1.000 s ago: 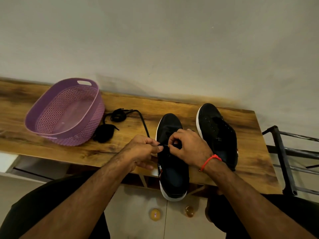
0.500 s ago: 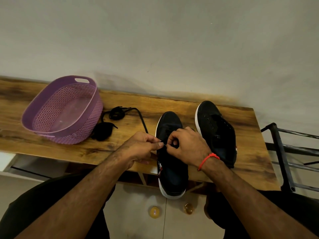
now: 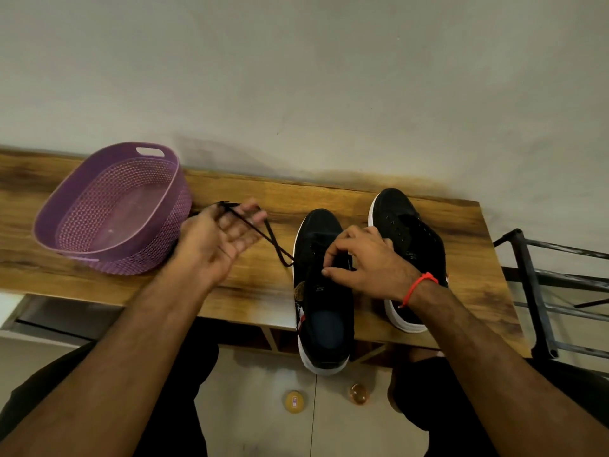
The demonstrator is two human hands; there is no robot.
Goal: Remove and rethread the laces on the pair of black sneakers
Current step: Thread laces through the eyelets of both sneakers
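Two black sneakers with white soles stand on a wooden table (image 3: 329, 196). The left sneaker (image 3: 324, 311) overhangs the near edge; the right sneaker (image 3: 408, 235) sits beside it without a lace. A black lace (image 3: 275, 240) runs taut from the left sneaker's eyelets up and left to my left hand (image 3: 219, 239), palm up, with the lace across its loosely spread fingers. My right hand (image 3: 365, 262), with a red wrist thread, rests on the left sneaker's tongue area, its thumb and fingers pinching the eyelet edge.
A purple perforated basket (image 3: 108, 255) stands at the table's left, right behind my left hand. A dark metal rack (image 3: 540, 291) is at the right. Two small round objects (image 3: 294, 402) lie on the floor below. The wall runs along the table's far edge.
My left hand has moved away from the sneaker, up and left toward the basket, pulling the lace out long. My right hand stays on the left sneaker.
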